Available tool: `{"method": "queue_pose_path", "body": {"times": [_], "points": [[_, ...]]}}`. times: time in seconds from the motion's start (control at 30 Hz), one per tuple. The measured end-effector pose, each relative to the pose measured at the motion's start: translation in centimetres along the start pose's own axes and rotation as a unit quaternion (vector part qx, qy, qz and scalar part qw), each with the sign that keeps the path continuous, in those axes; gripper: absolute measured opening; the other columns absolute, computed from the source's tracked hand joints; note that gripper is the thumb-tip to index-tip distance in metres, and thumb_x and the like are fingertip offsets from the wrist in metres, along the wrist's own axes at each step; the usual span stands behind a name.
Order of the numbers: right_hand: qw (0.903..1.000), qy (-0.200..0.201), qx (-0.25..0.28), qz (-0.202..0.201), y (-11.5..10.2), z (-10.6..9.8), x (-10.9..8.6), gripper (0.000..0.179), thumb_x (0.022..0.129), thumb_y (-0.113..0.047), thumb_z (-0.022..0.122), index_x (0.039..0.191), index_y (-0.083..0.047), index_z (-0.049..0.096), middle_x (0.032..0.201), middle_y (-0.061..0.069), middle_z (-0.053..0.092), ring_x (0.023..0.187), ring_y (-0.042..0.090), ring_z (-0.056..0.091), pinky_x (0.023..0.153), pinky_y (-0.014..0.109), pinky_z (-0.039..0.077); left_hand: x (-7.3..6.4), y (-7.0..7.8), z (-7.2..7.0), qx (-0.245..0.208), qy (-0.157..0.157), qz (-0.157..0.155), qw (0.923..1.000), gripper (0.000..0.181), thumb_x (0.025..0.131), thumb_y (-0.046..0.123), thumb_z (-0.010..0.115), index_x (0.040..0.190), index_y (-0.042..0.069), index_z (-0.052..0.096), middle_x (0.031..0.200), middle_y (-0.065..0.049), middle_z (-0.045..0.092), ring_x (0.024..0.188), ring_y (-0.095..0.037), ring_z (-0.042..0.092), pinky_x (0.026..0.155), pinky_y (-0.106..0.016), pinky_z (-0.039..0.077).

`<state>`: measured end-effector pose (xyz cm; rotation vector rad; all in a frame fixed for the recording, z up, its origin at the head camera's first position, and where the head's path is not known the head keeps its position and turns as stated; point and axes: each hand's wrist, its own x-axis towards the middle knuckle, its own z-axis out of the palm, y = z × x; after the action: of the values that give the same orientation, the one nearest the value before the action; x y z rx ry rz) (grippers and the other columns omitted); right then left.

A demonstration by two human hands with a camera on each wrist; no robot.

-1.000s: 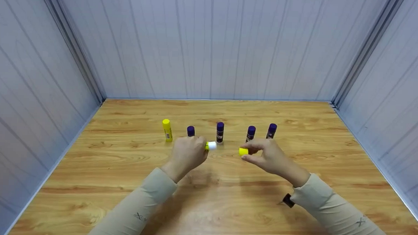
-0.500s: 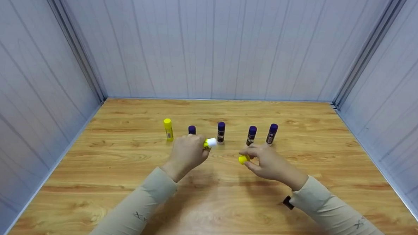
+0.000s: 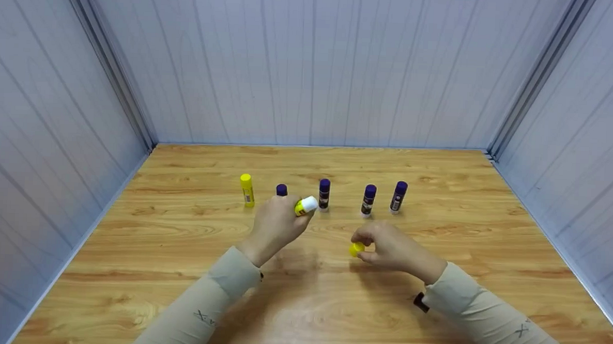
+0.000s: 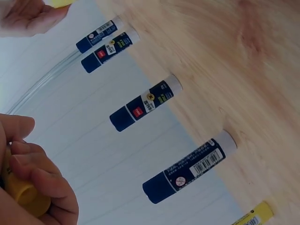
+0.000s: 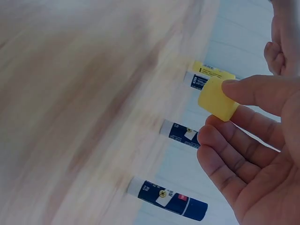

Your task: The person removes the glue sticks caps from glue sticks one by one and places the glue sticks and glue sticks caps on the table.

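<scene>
My left hand (image 3: 277,220) grips a yellow glue stick (image 3: 301,208) whose uncapped white end points right and a little up. In the left wrist view its yellow base (image 4: 29,199) shows between the curled fingers. My right hand (image 3: 397,251) pinches a yellow cap (image 5: 215,99) between thumb and fingertips, low over the table and apart from the glue stick. Behind the hands stand a capped yellow glue stick (image 3: 247,190) and several purple-capped glue sticks, among them one in the middle (image 3: 324,195). One purple-capped stick (image 3: 282,190) is partly hidden behind my left hand.
Two purple-capped glue sticks, a nearer one (image 3: 368,200) and one at the far right (image 3: 398,197), stand beyond my right hand. The wood-grain table (image 3: 188,270) is closed in by pale panel walls (image 3: 311,63) at the back and sides.
My right hand has come down and nearer with the yellow cap, uncovering the purple-capped sticks behind it. My left hand has tilted the glue stick's white end upward.
</scene>
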<state>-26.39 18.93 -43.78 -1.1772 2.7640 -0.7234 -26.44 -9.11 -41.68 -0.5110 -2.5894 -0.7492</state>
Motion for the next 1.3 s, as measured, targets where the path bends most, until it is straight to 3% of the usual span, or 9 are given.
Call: {"method": "queue_pose_path", "body": {"times": [0.17, 0.33, 0.47, 0.57, 0.7, 0.97, 1.1, 1.3], "points": [[0.9997, -0.014, -0.017, -0.009, 0.1, 0.4, -0.1, 0.020, 0.091, -0.003, 0.081, 0.110, 0.002, 0.080, 0.100, 0.011, 0.079, 0.090, 0.025, 0.073, 0.082, 0.041, 0.064, 0.1, 0.1, -0.1, -0.073, -0.012, -0.028, 0.9969, 0.038, 0.106, 0.028, 0.072, 0.075, 0.014, 0.054, 0.062, 0.004, 0.042, 0.051, -0.008, 0.036, 0.051, -0.026, 0.034], [0.9988, -0.043, -0.025, -0.002, -0.1, 0.8, -0.2, 0.019, 0.091, -0.004, 0.082, 0.109, 0.002, 0.081, 0.099, 0.010, 0.079, 0.088, 0.021, 0.072, 0.079, 0.038, 0.062, 0.1, 0.2, -0.2, -0.138, -0.022, -0.054, 0.9887, 0.027, 0.105, 0.026, 0.073, 0.087, 0.008, 0.065, 0.065, 0.002, 0.050, 0.051, -0.009, 0.040, 0.052, -0.027, 0.039], [0.9970, -0.071, -0.030, 0.007, -0.4, 1.0, -0.4, 0.016, 0.089, -0.006, 0.083, 0.104, -0.001, 0.082, 0.095, 0.008, 0.079, 0.083, 0.015, 0.069, 0.075, 0.034, 0.060, 0.2, 0.3, -0.2, -0.183, -0.028, -0.068, 0.9803, 0.018, 0.104, 0.022, 0.073, 0.104, 0.004, 0.070, 0.078, -0.005, 0.063, 0.058, -0.011, 0.048, 0.060, -0.030, 0.047], [0.9959, -0.085, -0.030, 0.003, -0.8, 1.1, -0.5, 0.010, 0.088, -0.007, 0.084, 0.097, -0.004, 0.082, 0.087, 0.003, 0.077, 0.075, 0.008, 0.062, 0.069, 0.028, 0.055, 0.3, 0.3, -0.2, -0.212, -0.035, -0.082, 0.9732, 0.022, 0.104, 0.023, 0.072, 0.115, 0.004, 0.070, 0.091, -0.010, 0.070, 0.065, -0.015, 0.056, 0.065, -0.033, 0.052], [0.9954, -0.090, -0.034, -0.008, -1.3, 1.3, -0.6, 0.006, 0.087, -0.008, 0.084, 0.091, -0.006, 0.081, 0.079, 0.000, 0.072, 0.068, 0.003, 0.053, 0.064, 0.024, 0.048, 0.3, 0.3, -0.3, -0.243, -0.049, -0.089, 0.9646, 0.023, 0.107, 0.025, 0.069, 0.119, 0.006, 0.065, 0.093, -0.010, 0.066, 0.071, -0.018, 0.057, 0.066, -0.033, 0.051], [0.9940, -0.101, -0.032, -0.027, -2.0, 1.7, -0.7, 0.011, 0.087, -0.013, 0.089, 0.087, -0.009, 0.079, 0.071, -0.006, 0.065, 0.063, 0.000, 0.047, 0.059, 0.019, 0.042, 0.1, -0.2, 0.0, -0.318, -0.080, -0.068, 0.9423, 0.021, 0.115, 0.031, 0.050, 0.114, 0.010, 0.049, 0.083, -0.005, 0.044, 0.066, -0.018, 0.038, 0.064, -0.031, 0.037], [0.9935, -0.106, -0.032, -0.026, -2.2, 1.8, -0.7, 0.012, 0.086, -0.013, 0.090, 0.086, -0.009, 0.079, 0.071, -0.006, 0.066, 0.063, -0.001, 0.048, 0.059, 0.019, 0.044, 0.1, -0.3, 0.1, -0.339, -0.084, -0.058, 0.9353, 0.020, 0.116, 0.028, 0.040, 0.117, 0.010, 0.047, 0.084, -0.005, 0.043, 0.066, -0.019, 0.037, 0.064, -0.030, 0.036], [0.9915, -0.127, -0.027, 0.004, -2.4, 2.1, -0.7, 0.012, 0.087, -0.014, 0.089, 0.092, -0.007, 0.081, 0.074, -0.006, 0.068, 0.065, 0.000, 0.052, 0.061, 0.021, 0.047, 0.2, -0.2, 0.2, -0.358, -0.096, -0.055, 0.9272, 0.024, 0.117, 0.028, 0.036, 0.124, 0.008, 0.046, 0.088, -0.006, 0.047, 0.072, -0.020, 0.042, 0.067, -0.031, 0.039]]}}
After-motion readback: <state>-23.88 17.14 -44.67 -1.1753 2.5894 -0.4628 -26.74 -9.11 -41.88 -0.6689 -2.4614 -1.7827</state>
